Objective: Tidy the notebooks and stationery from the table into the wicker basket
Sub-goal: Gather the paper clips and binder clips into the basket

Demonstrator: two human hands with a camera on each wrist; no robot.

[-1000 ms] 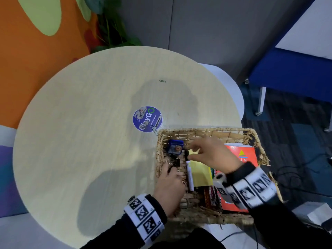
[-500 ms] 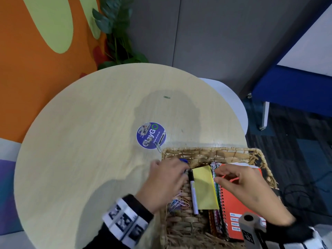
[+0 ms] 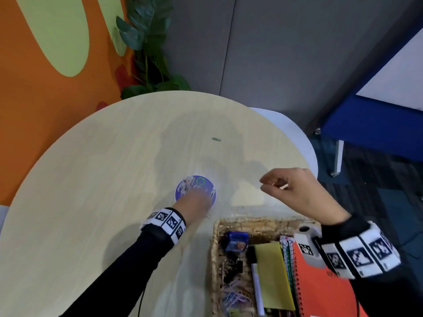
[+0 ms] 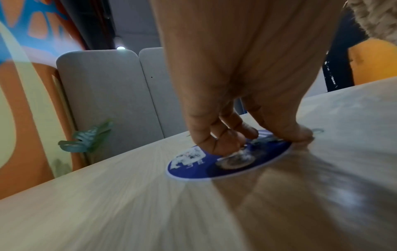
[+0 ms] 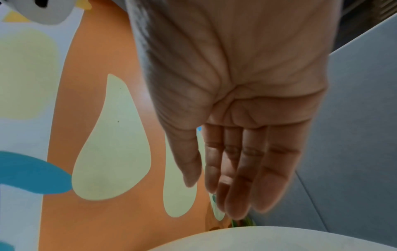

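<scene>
A small silvery paper clip (image 4: pixel 266 139) lies on the round blue sticker (image 3: pixel 184 191) near the middle of the table (image 3: pixel 91 179), just beyond the far left corner of the wicker basket (image 3: pixel 214 248). The left hand (image 3: pixel 194 202) is on it, fingertips (image 4: pixel 227 146) curled down onto the sticker and closing around the clip; blur hides whether it is already pinched. A second, green paper clip (image 3: pixel 216 139) sits well apart on the far side of the table.

By my judgement these clips are very light, stiff, thin and flat against the surface, so they will slip from a flat press. Nails or fingertip edges should catch one long side, or the clip can be slid to lift an end, then pinched across its width.

The right hand (image 3: pixel 297 191) hangs over the table just past the basket's far rim, fingers loose and slightly bent, holding nothing.

The basket already holds an orange spiral notebook (image 3: pixel 320 289), a yellow pad (image 3: pixel 272 277), a white marker (image 3: pixel 257 289), a blue sharpener (image 3: pixel 237 241), black binder clips (image 3: pixel 235 264) and a heap of coloured paper clips (image 3: pixel 233 298).

A leafy plant (image 3: pixel 146 42) stands behind the table by the orange wall (image 3: pixel 27 88).
</scene>
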